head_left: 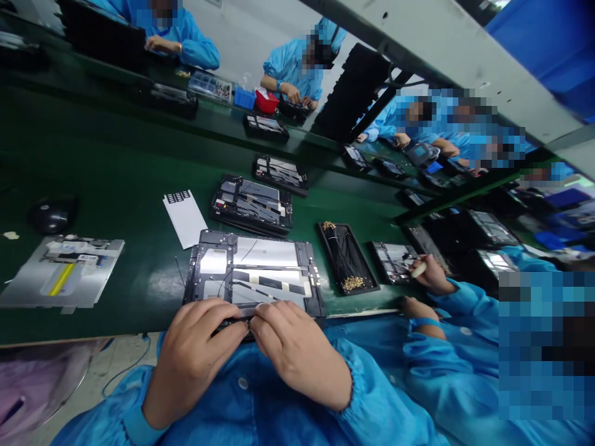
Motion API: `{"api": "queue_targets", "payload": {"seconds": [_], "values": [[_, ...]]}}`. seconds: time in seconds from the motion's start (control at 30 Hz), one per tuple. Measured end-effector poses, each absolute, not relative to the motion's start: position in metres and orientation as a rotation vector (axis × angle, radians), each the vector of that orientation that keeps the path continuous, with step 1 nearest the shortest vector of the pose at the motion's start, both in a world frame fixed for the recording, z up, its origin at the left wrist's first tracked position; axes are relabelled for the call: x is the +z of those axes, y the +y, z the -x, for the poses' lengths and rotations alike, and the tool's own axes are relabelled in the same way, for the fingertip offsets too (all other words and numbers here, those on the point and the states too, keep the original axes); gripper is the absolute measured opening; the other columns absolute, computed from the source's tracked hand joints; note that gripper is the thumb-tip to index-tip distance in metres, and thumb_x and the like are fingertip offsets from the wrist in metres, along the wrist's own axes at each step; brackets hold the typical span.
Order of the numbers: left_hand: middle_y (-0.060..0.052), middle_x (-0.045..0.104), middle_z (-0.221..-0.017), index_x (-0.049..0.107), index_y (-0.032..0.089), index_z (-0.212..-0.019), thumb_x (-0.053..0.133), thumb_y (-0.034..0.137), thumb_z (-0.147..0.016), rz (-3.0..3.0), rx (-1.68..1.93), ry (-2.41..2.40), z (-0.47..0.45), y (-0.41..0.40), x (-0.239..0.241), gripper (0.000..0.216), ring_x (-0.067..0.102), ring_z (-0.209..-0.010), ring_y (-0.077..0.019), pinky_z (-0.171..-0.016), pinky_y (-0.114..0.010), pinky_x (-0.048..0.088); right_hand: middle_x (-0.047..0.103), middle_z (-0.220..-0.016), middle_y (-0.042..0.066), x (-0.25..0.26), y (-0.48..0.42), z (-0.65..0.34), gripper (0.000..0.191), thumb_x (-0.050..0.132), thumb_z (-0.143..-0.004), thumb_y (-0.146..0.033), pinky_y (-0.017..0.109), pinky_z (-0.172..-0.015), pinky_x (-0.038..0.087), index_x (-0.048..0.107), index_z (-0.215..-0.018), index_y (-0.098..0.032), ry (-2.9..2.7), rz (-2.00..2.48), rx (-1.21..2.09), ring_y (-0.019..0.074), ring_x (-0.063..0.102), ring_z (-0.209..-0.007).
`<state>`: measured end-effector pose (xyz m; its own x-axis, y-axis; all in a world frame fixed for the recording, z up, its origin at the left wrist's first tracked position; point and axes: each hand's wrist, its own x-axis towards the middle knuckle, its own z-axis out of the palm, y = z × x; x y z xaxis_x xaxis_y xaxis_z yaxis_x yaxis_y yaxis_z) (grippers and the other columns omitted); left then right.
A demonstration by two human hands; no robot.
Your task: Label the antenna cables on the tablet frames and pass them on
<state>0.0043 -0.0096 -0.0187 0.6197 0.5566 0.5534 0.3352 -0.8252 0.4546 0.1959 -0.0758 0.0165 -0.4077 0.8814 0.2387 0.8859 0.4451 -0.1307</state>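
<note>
Now 2 hands [248,331] pinching at tablet frame [253,272] near edge, fingertips touching

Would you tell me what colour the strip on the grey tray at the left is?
The strip is yellow; head view.

The single head camera looked forward and steeply down, close above the green bench [116,186], which ran slantwise up to the right.
</note>
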Motion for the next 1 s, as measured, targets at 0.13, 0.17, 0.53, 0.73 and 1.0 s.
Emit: {"api": "queue_targets", "payload": {"seconds": [0.13, 0.17, 0.53, 0.73, 1.0], "values": [[-0.002, 0.07, -0.101, 0.069, 0.023, -0.097, 0.051, 0.019, -0.101, -2.512, 0.986, 0.737, -0.005, -0.009, -0.015, 0.019, 0.062, -0.102, -0.0193, -0.087, -0.034, 0.042, 0.068, -0.098, 0.009, 0.016, -0.077, -0.206, 0.012, 0.05, -0.101, -0.016, 0.034, -0.079, 0.057, 0.062, -0.104, -0.016, -2.227, 1.484, 0.155, 0.0201, 0.063, -0.089], [-0.001, 0.071, -0.101, 0.07, 0.024, -0.096, 0.051, 0.019, -0.1, -2.503, 0.984, 0.742, -0.005, -0.009, -0.014, 0.019, 0.062, -0.101, -0.0189, -0.087, -0.034, 0.042, 0.068, -0.099, 0.01, 0.015, -0.077, -0.209, 0.011, 0.052, -0.1, -0.015, 0.033, -0.081, 0.058, 0.061, -0.105, -0.016, -2.19, 1.482, 0.186, 0.0198, 0.064, -0.091], [-0.001, 0.071, -0.104, 0.069, 0.024, -0.101, 0.051, 0.02, -0.102, -2.495, 0.946, 0.741, -0.005, -0.009, -0.017, 0.019, 0.06, -0.104, -0.0191, -0.09, -0.035, 0.039, 0.069, -0.096, 0.008, 0.01, -0.073, -0.21, 0.009, 0.054, -0.099, -0.017, 0.035, -0.077, 0.056, 0.061, -0.103, -0.018, -2.159, 1.471, 0.218, 0.0202, 0.063, -0.087], [-0.001, 0.071, -0.104, 0.068, 0.024, -0.102, 0.051, 0.02, -0.101, -2.487, 0.94, 0.744, -0.005, -0.01, -0.018, 0.017, 0.06, -0.105, -0.0192, -0.091, -0.035, 0.039, 0.071, -0.095, 0.007, 0.007, -0.074, -0.208, 0.008, 0.056, -0.097, -0.015, 0.034, -0.072, 0.052, 0.062, -0.102, -0.018, -2.164, 1.454, 0.127, 0.0192, 0.063, -0.083], [0.0, 0.072, -0.102, 0.069, 0.023, -0.098, 0.049, 0.022, -0.102, -2.486, 0.967, 0.745, -0.006, -0.009, -0.015, 0.02, 0.062, -0.102, -0.018, -0.089, -0.034, 0.041, 0.073, -0.094, 0.008, 0.001, -0.076, -0.208, 0.009, 0.061, -0.093, -0.011, 0.034, -0.069, 0.05, 0.064, -0.101, -0.015, -2.176, 1.399, 0.008, 0.0191, 0.063, -0.08]]}}
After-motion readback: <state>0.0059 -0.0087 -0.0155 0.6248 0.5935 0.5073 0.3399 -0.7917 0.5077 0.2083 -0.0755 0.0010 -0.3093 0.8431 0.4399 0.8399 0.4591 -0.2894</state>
